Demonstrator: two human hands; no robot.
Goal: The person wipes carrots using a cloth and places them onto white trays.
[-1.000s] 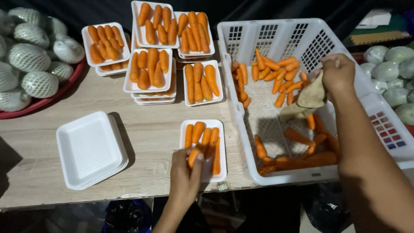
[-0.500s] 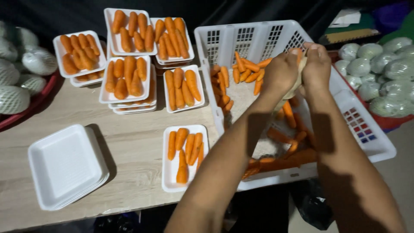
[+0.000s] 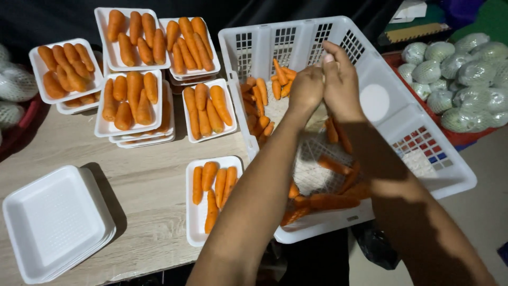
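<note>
The wooden tabletop [image 3: 132, 185] fills the left and centre of the frame, and the white slotted crate [image 3: 402, 111] takes the right half, with loose carrots [image 3: 323, 201] lying along its floor and far corner. Upper left sit filled foam trays of carrots [image 3: 132, 100], some stacked; a stack of empty foam trays [image 3: 53, 222] lies lower left. At lower centre the half-filled tray [image 3: 198, 222] holds five carrots. A second ago the left hand was placing a carrot on that tray; it has since risen to join the right above the crate's middle. Now the left hand [image 3: 306, 87] and right hand [image 3: 341, 85] press together around a pale cloth-like scrap [image 3: 317, 114], mostly hidden; whether either truly clamps it cannot be told. Netted green fruit [image 3: 465, 74] fills the upper right
</note>
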